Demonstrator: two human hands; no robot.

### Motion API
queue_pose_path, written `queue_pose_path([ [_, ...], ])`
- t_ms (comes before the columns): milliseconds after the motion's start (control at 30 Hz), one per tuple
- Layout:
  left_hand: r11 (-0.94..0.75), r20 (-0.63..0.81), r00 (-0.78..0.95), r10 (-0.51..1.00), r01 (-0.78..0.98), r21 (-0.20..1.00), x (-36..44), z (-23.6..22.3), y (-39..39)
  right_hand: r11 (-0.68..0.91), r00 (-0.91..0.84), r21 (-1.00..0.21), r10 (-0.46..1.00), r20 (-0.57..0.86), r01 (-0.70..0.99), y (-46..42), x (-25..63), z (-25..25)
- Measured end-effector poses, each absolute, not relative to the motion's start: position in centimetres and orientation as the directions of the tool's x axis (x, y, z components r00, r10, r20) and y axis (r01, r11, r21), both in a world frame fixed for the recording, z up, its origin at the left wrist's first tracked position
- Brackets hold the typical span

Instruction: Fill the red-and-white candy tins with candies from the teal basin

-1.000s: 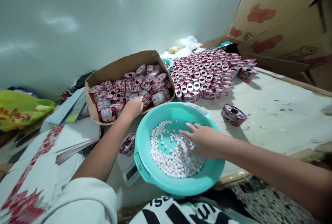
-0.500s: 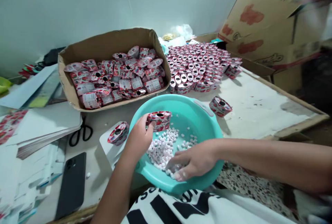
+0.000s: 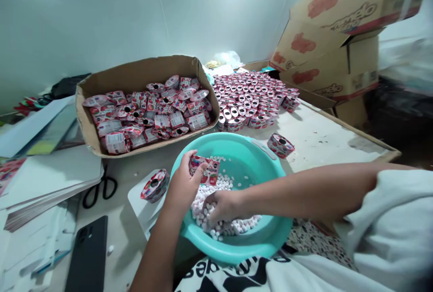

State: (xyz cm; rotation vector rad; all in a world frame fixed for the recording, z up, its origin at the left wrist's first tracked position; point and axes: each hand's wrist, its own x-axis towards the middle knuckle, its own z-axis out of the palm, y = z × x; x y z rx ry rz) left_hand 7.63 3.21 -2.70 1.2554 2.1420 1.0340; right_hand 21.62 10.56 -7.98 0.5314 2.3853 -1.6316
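Note:
A teal basin (image 3: 267, 159) sits at the table's near edge with a heap of small white and pink candies (image 3: 233, 225) in it. My left hand (image 3: 182, 186) is closed on a red strawberry-print pack (image 3: 204, 169), held over the basin's left side. My right hand (image 3: 221, 206) is curled down into the candies, fingers closed on a scoop of them. One more such pack (image 3: 154, 184) lies on a white scale just left of the basin, and another (image 3: 280, 144) lies on the table to its right.
A cardboard box (image 3: 135, 73) full of the same packs stands behind the basin. Rows of packs (image 3: 252, 98) cover the table behind right. Large cartons (image 3: 334, 44) are stacked at the right. Scissors (image 3: 101, 187), a black phone (image 3: 88, 256) and paper stacks (image 3: 43, 179) lie at the left.
My left hand took a pack from the cardboard box and brought it over the basin. My right hand moved from flat on the candies to curled into them, closer to my left hand.

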Motion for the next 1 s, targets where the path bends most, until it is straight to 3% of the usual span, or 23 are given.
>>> queue_pose_path([
  [133, 0.295, -0.006, -0.506, 0.862, 0.492, 0.819, 7.6, -2.9, 3.3, 0.395, -0.858, -0.785, 0.019, -0.514, 0.478, 15.4, 23.0, -4.4],
  [233, 0.313, -0.038, -0.461, 0.886, 0.537, 0.783, 7.4, -3.2, 3.4, 0.576, -0.883, -0.678, 0.201, -0.423, 0.456, 19.0, 24.5, -0.8],
  [400, 0.252, -0.056, -0.311, 0.949, 0.637, 0.729, 7.5, -3.4, 2.9, 0.668, -0.859, -0.554, 0.282, -0.427, 0.496, 20.3, 24.2, 3.6],
  [633, 0.25, -0.065, -0.293, 0.954, 0.653, 0.715, 7.8, -3.1, 2.4, 0.806, -0.932, -0.476, 0.256, -0.256, 0.352, 17.6, 19.9, 2.9],
  [867, 0.262, -0.013, -0.349, 0.937, 0.68, 0.685, 7.7, -3.4, 2.3, 0.756, -0.931, -0.544, 0.304, -0.202, 0.365, 18.5, 21.3, 4.2],
  [1000, 0.307, 0.06, -0.473, 0.879, 0.657, 0.688, 8.1, -2.9, 2.6, 0.797, -0.851, -0.317, 0.426, -0.307, 0.513, 21.1, 21.8, 2.5],
])
